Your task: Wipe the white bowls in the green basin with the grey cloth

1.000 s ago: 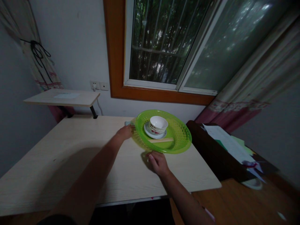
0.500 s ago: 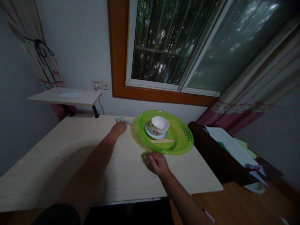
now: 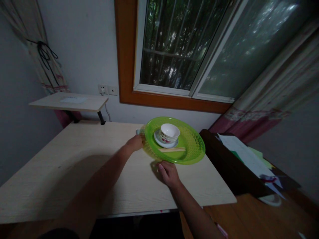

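A pale blue cloth (image 3: 138, 131) lies near the back of the table, mostly covered. My left hand (image 3: 135, 142) is closed over it and pressed to the tabletop, at the left side of a green plastic basket (image 3: 194, 154). Inside the basket, stacked white bowls (image 3: 170, 130) stand on a white plate (image 3: 157, 139), with wooden chopsticks (image 3: 171, 149) lying in front. My right hand (image 3: 169, 174) is curled into a fist at the basket's front rim. Whether its fingers hold anything is hidden.
The light wooden table (image 3: 82, 186) has a small raised shelf (image 3: 67, 102) at its back left, bearing a paper (image 3: 73, 100). Behind are a wall and a barred window (image 3: 174, 46). To the right, papers (image 3: 244, 156) lie on a dark brown piece of furniture (image 3: 221, 166).
My left hand has slid the cloth to the right, up to the basket's left side. My right hand and the basket have hardly moved.
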Available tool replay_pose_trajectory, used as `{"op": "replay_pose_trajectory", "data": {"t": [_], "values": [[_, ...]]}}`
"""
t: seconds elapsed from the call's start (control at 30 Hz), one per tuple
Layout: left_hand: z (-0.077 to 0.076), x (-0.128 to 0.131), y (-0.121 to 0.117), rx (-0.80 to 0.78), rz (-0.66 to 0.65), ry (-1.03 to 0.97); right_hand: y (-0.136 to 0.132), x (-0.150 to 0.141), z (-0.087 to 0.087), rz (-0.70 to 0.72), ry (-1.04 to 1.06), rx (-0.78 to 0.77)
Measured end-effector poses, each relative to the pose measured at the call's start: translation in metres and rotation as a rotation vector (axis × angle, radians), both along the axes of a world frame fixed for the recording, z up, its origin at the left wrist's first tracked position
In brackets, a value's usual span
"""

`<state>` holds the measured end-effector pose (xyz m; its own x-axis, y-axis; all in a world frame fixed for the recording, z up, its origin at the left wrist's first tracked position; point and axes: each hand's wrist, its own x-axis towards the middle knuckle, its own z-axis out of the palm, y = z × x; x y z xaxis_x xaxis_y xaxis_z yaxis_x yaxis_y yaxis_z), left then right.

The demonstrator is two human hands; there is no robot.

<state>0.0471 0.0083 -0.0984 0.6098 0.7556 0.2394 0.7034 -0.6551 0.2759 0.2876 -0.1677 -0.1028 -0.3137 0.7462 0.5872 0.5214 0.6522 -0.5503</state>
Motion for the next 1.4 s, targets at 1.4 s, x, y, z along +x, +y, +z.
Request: {"op": "replay_pose_trajectory", "data": {"t": [1.4], "values": [[-0.002, -0.051, -0.159, -0.222, -0.385, -0.178, -0.004, -0.001, 0.001, -0.127, 0.082, 0.057]]}}
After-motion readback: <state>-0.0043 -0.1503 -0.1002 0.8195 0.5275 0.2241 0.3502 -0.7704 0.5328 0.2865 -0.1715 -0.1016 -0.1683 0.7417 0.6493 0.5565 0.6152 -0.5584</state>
